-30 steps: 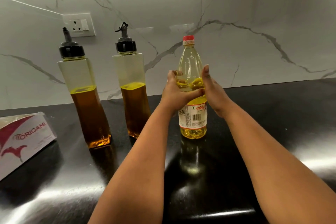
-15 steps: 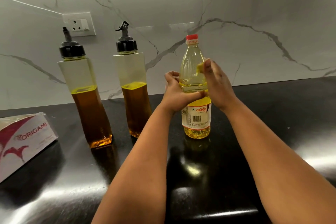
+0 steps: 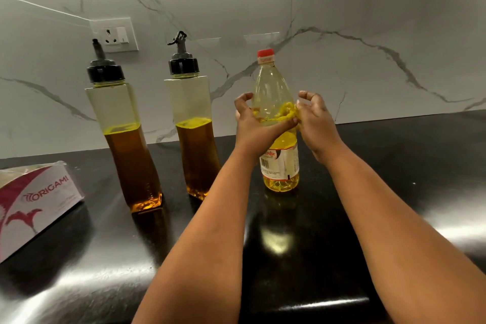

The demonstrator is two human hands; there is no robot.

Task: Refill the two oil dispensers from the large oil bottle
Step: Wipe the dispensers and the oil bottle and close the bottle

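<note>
The large oil bottle (image 3: 271, 79), clear with a red cap and pale yellow oil low inside, stands upright on the black counter. My left hand (image 3: 252, 126) wraps its middle from the left, thumb across the front. My right hand (image 3: 317, 123) is at the bottle's right side and pinches a crumpled yellow strip of label (image 3: 286, 112) that is partly off the bottle. Two tall square dispensers with black pour spouts stand to the left, the left dispenser (image 3: 123, 144) and the right dispenser (image 3: 196, 134). Each holds amber oil to about half its height.
A white and red tissue box (image 3: 34, 200) lies at the left edge of the glossy black counter (image 3: 407, 166). A wall socket (image 3: 114, 34) sits on the marble backsplash behind the dispensers.
My right hand has moved from flat against the bottle to pinching the yellow label and pulling it loose to the right. My left hand keeps its grip on the bottle.
</note>
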